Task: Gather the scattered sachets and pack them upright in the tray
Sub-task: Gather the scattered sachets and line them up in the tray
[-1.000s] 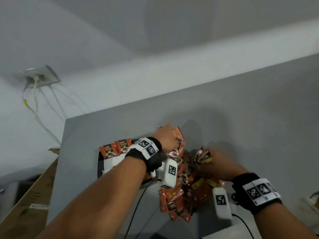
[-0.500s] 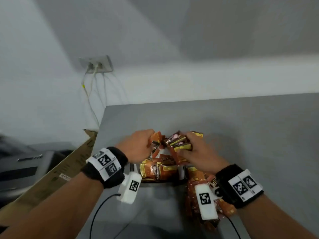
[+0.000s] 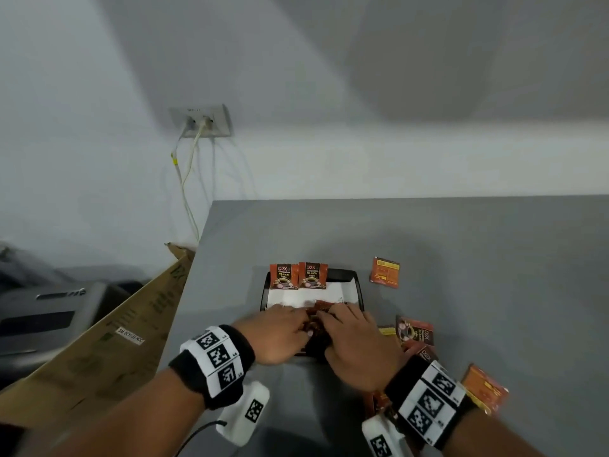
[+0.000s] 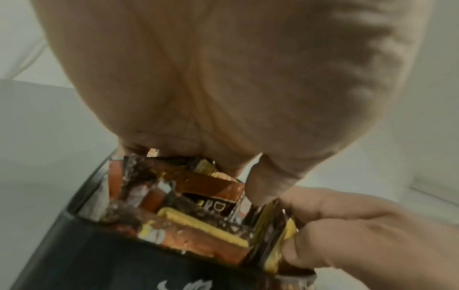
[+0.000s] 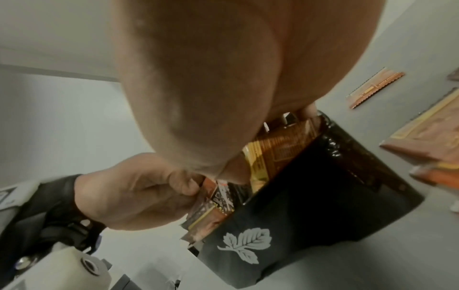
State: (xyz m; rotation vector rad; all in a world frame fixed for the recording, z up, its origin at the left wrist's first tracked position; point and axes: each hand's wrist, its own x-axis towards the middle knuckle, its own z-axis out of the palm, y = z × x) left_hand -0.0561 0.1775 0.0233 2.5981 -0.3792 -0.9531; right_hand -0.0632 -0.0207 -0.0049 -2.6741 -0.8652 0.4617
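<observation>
Showing both hands at the near end of a black tray on a grey table. Left hand and right hand lie side by side, fingers curled down over a bundle of sachets standing in the tray's near part; in the left wrist view the right hand's thumb and fingers pinch the end of the bundle, and in the right wrist view the left hand's fingertips pinch its other end. Two upright sachets lean against the tray's far wall, printed faces toward the camera, with white lining paper between them and the hands. A white leaf emblem marks the tray's outer wall. One loose sachet lies flat just right of the tray; further scattered sachets lie near the right wrist, one beyond the wristband. A wall socket with cables and a cardboard box stand at left
</observation>
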